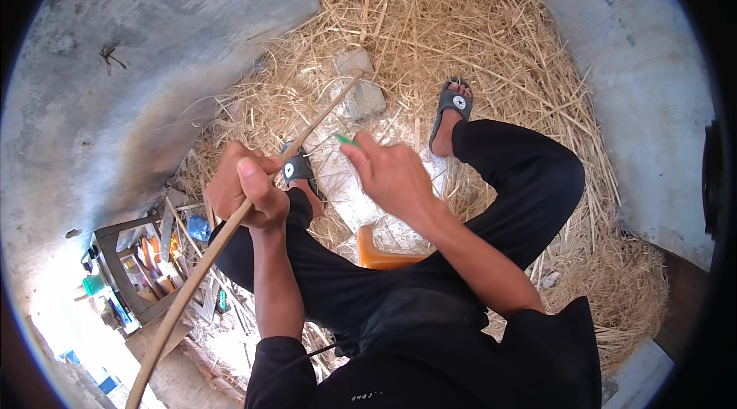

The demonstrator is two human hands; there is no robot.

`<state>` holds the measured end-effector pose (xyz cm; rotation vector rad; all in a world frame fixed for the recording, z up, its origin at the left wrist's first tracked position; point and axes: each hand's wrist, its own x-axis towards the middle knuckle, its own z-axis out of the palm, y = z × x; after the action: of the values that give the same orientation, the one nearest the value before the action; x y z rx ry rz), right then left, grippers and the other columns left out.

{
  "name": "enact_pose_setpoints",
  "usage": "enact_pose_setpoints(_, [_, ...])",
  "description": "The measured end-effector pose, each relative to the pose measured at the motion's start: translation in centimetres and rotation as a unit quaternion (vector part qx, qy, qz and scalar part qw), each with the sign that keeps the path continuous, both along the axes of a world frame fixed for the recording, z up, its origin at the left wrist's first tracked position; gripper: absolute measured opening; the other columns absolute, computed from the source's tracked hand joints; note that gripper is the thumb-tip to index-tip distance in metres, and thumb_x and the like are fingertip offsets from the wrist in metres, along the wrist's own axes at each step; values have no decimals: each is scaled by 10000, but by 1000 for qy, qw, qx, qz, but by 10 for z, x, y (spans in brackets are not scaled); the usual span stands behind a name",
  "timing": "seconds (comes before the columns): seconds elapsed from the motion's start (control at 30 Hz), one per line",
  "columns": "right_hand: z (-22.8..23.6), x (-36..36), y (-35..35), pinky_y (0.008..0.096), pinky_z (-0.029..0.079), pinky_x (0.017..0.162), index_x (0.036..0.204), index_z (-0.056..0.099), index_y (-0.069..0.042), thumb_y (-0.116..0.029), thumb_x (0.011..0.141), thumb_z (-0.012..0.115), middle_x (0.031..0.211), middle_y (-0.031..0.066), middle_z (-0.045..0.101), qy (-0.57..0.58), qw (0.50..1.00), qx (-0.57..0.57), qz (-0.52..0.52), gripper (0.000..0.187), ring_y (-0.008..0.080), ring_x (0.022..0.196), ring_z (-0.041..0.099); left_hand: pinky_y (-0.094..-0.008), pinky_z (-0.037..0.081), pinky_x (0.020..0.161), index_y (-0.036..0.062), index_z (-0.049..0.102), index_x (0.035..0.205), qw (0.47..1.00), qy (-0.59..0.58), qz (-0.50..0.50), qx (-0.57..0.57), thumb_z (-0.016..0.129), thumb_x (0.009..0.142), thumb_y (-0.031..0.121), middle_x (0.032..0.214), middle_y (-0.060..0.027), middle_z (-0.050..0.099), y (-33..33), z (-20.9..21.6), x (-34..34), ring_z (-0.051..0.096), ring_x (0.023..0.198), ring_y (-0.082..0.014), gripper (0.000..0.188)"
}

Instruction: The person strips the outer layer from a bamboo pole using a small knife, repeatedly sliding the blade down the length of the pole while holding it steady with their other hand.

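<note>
Pole [206,264] in left grip [233,188], cluttered frame [121,277]

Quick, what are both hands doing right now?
Left hand: closed, holding the stick.
Right hand: closed, holding a green thing, mostly hidden, so I can't tell what it is.

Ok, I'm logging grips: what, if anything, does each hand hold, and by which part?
The left hand grips a long stick partway along its length. The right hand holds a small green thing; its held part is hidden.
</note>
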<state>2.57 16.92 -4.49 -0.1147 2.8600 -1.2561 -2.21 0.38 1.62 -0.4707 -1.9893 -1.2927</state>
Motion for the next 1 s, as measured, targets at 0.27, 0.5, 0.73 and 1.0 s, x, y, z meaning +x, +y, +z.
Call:
enact_pose_setpoints(0.27, [-120,-7,29,524,485,590,925,589,-28,-387,979,382,705,258,619,-150,969,164,-107,418,441,660,617,-287,437,415,17,497,521,995,-1,-89,-53,468,825,125,455,-69,494,25,4,19,506,385,-153,323])
enact_pose_setpoints(0.5, [-54,-1,17,505,452,503,895,540,-44,-377,962,429,563,220,568,-74,992,13,-101,357,433,568,589,-264,379,375,20,511,510,999,17,-15,-34,472,821,136,451,-52,466,16,5,4,446,363,-150,334])
enact_pose_setpoints(0.73, [-24,-7,-17,475,454,470,846,518,-47,-332,964,447,517,175,550,11,995,88,-53,317,392,503,581,-288,389,400,-26,496,513,999,-32,7,-24,430,833,199,460,-111,489,6,4,7,474,386,-175,397])
enact_pose_setpoints(1.0, [-112,-53,32,504,502,569,983,580,-30,-401,980,359,673,220,622,-64,957,238,-151,432,386,629,636,-272,321,350,43,520,486,988,83,-70,-112,503,768,79,443,-39,439,22,-4,13,431,352,-157,284])
